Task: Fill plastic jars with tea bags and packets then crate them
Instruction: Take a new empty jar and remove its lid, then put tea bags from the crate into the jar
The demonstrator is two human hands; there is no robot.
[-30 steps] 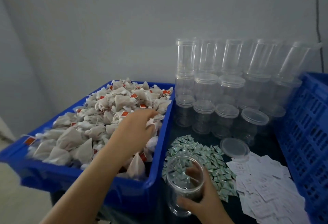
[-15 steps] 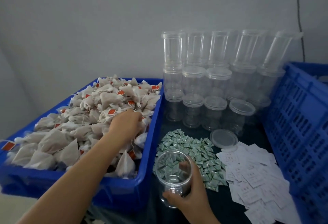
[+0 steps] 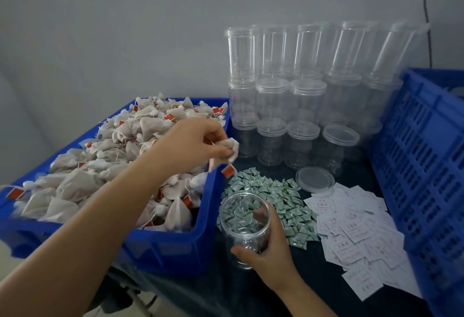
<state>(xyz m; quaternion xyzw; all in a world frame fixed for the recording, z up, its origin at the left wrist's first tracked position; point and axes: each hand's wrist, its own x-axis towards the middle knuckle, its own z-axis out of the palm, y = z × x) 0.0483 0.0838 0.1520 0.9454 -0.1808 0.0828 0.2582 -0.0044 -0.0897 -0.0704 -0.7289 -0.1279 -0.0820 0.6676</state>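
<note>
My left hand (image 3: 193, 143) grips a beige tea bag (image 3: 229, 149) above the right rim of the blue bin (image 3: 173, 249), its red tag (image 3: 228, 171) dangling below. The bin is heaped with tea bags (image 3: 100, 166). My right hand (image 3: 266, 249) holds an open clear plastic jar (image 3: 244, 226) upright on the dark table, just right of the bin. Behind the jar lies a pile of small green packets (image 3: 276, 196). White paper slips (image 3: 356, 231) are spread to its right. A loose clear lid (image 3: 315, 180) lies beyond the packets.
Stacks of empty lidded clear jars (image 3: 301, 100) stand against the grey wall at the back. A blue slotted crate (image 3: 431, 166) fills the right side. The table's front edge runs near the bottom of the view.
My left hand has lifted out of the tea bag heap and moved right, now holding a tea bag over the bin's rim. My right hand still holds the jar.
</note>
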